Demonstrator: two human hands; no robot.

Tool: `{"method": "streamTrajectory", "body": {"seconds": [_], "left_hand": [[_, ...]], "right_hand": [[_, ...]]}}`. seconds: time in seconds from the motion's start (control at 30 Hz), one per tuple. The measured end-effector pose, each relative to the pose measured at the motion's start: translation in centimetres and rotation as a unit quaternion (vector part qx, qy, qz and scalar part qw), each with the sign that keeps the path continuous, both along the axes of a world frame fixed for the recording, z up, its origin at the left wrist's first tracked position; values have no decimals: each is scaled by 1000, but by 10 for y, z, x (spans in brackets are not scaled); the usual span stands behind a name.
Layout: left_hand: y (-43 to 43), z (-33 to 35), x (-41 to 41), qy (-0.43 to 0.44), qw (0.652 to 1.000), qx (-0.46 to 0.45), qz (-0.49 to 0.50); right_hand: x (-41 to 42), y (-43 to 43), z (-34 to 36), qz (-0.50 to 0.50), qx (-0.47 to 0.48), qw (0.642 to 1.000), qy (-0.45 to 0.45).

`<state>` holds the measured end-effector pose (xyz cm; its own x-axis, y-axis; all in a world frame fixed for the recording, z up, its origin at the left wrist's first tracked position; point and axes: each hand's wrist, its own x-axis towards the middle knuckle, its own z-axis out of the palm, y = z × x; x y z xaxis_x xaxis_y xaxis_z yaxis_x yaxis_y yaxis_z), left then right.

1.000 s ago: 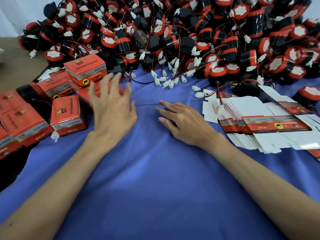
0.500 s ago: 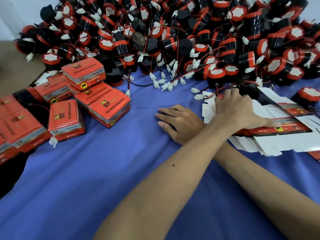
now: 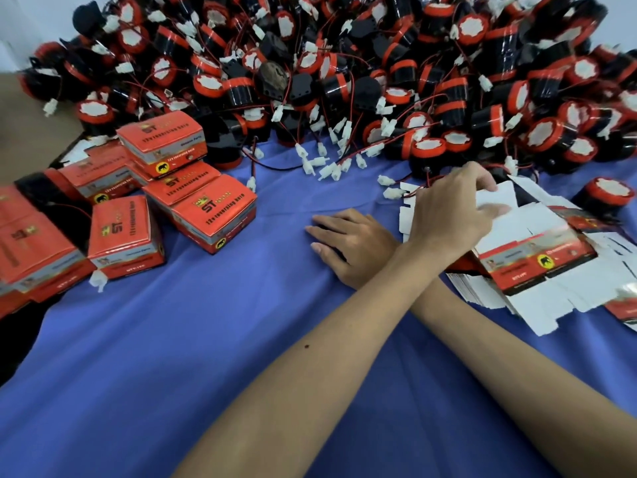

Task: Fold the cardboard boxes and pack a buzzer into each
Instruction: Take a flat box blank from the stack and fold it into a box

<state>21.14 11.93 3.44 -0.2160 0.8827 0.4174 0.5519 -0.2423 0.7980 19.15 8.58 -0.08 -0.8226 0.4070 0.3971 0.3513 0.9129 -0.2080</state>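
My left hand (image 3: pixel 455 208) reaches across my right forearm to the stack of flat cardboard boxes (image 3: pixel 537 270) at the right. Its fingers and thumb pinch the white flap of the top flat box (image 3: pixel 541 225), whose far edge is lifted off the stack. My right hand (image 3: pixel 351 246) rests flat on the blue cloth (image 3: pixel 172 339), fingers straight and pointing left, holding nothing. A big heap of black and red buzzers (image 3: pixel 344 63) with red wires and white plugs fills the back of the table.
Several folded red boxes (image 3: pixel 213 215) are piled at the left, some stacked on each other. A single buzzer (image 3: pixel 605 198) stands behind the flat stack. Loose white plugs (image 3: pixel 331 167) lie along the heap's front edge.
My left hand swung from the folded boxes at the left, over my right arm, to the flat stack and took hold of the top box. My right hand stayed where it was.
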Motion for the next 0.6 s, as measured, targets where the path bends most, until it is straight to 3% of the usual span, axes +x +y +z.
{"method": "streamTrajectory", "body": {"seconds": [0.1, 0.2, 0.3, 0.37, 0.4, 0.5, 0.53, 0.6], "left_hand": [[-13, 13, -13, -118, 992, 47, -13], [-30, 28, -49, -215, 972, 83, 38], [-54, 23, -103, -250, 954, 98, 134], [-71, 12, -140, -240, 945, 94, 203], [-79, 7, -154, -230, 942, 84, 228], [-91, -4, -174, -178, 951, 44, 247], [-92, -7, -175, -155, 957, 40, 242], [-92, -12, -173, -90, 968, 41, 232]], "right_hand": [[3, 2, 2, 6, 10, 1000, -23], [10, 6, 5, 31, -3, 997, -71], [15, 1, 10, 26, -190, 975, 112], [19, -5, 18, -36, -392, 904, 168], [18, -1, 19, -19, -461, 859, 221], [16, 4, 29, -2, -587, 723, 364], [14, 3, 31, -33, -604, 698, 383], [13, 3, 30, -93, -599, 693, 390]]}}
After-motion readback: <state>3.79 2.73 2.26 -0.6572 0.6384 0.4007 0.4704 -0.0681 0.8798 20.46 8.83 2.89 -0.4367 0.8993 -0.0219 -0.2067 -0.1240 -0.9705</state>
